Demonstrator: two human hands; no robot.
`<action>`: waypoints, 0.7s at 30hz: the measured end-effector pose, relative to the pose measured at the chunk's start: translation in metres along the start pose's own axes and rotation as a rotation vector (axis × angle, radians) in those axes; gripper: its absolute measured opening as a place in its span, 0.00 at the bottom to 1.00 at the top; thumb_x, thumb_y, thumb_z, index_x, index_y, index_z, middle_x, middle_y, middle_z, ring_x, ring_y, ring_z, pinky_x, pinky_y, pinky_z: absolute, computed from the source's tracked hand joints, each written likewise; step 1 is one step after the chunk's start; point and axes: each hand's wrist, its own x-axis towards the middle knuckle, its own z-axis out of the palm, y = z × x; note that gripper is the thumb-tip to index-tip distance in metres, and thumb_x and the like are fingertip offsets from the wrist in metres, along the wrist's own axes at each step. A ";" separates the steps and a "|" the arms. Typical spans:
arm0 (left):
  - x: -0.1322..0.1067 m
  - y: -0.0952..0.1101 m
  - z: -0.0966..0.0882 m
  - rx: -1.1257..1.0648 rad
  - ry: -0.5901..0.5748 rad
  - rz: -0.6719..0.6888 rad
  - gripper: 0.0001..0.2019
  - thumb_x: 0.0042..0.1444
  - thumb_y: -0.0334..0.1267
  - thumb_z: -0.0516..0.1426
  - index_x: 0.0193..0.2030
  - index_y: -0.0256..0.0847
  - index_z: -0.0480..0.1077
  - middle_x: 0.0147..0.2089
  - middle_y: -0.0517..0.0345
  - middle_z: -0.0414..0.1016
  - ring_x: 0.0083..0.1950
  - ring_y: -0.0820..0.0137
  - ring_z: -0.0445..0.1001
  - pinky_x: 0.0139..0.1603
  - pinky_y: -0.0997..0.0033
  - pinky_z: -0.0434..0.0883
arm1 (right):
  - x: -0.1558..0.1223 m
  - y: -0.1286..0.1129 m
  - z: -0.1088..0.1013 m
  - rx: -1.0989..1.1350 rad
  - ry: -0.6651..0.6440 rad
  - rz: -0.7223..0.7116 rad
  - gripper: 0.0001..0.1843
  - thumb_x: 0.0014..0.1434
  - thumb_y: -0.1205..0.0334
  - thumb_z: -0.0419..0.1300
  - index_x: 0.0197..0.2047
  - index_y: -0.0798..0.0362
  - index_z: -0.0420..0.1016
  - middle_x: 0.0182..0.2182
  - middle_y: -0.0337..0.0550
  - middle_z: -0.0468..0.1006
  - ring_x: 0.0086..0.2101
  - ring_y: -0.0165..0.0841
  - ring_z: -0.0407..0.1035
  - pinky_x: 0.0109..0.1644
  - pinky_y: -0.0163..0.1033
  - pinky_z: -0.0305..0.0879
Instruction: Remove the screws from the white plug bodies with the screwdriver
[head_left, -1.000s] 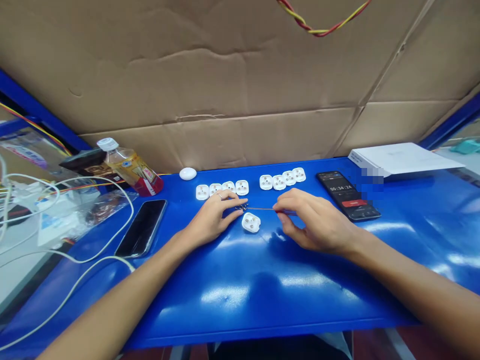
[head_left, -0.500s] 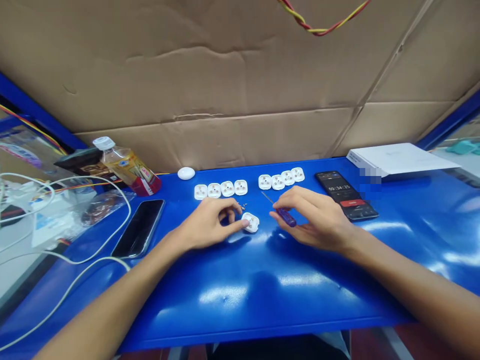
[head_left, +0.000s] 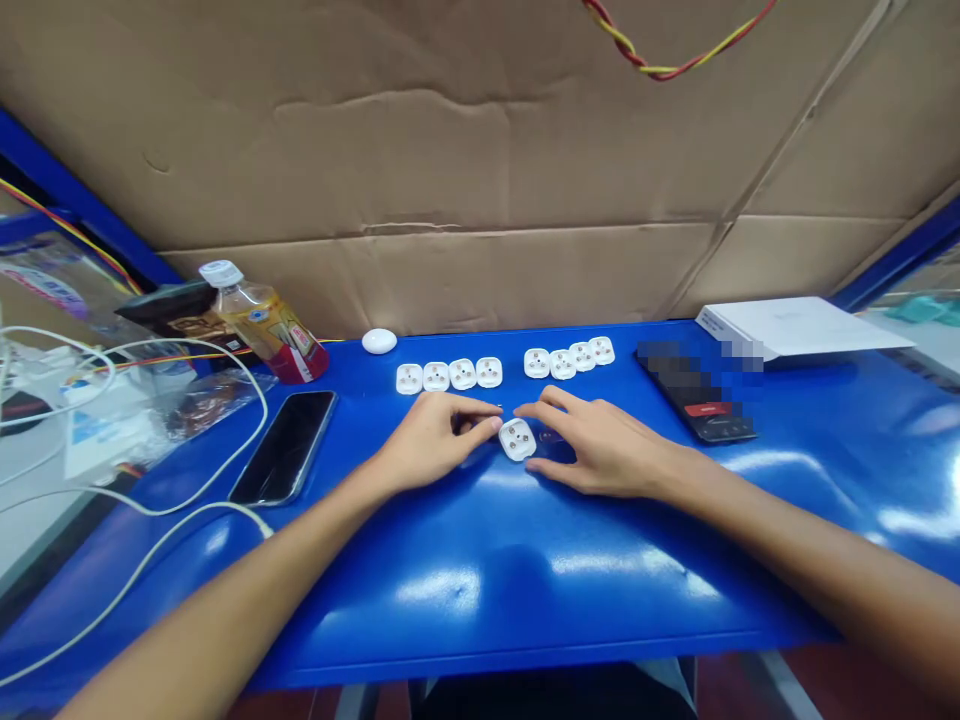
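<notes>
Head view, white socket bases (head_left: 463,374), black smartphone (head_left: 283,447)

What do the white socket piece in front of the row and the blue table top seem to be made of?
The white socket piece looks like moulded plastic: it has an even white colour, rounded edges and a soft shine. The blue table top has a smooth, high-gloss finish with bright light reflections. It could be painted metal or plastic; the look alone cannot settle which.
</notes>
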 end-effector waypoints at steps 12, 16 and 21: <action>0.007 -0.001 -0.014 -0.137 0.305 0.011 0.20 0.67 0.47 0.58 0.28 0.38 0.80 0.31 0.54 0.83 0.34 0.67 0.76 0.39 0.69 0.70 | 0.041 0.034 -0.011 -0.070 -0.067 -0.247 0.36 0.64 0.63 0.59 0.74 0.49 0.58 0.53 0.50 0.76 0.33 0.34 0.71 0.34 0.38 0.61; 0.007 -0.004 -0.013 -0.147 0.323 0.020 0.18 0.67 0.45 0.58 0.30 0.39 0.81 0.30 0.56 0.82 0.33 0.68 0.76 0.41 0.69 0.71 | 0.046 0.022 -0.015 -0.120 -0.098 -0.348 0.33 0.63 0.65 0.58 0.71 0.43 0.65 0.56 0.49 0.75 0.28 0.30 0.66 0.30 0.38 0.55; 0.008 -0.003 -0.013 -0.131 0.330 0.026 0.19 0.67 0.46 0.58 0.28 0.38 0.79 0.30 0.55 0.82 0.34 0.66 0.76 0.41 0.68 0.72 | 0.046 0.024 -0.015 -0.234 -0.098 -0.387 0.26 0.62 0.61 0.60 0.64 0.52 0.70 0.48 0.49 0.81 0.30 0.34 0.70 0.29 0.39 0.50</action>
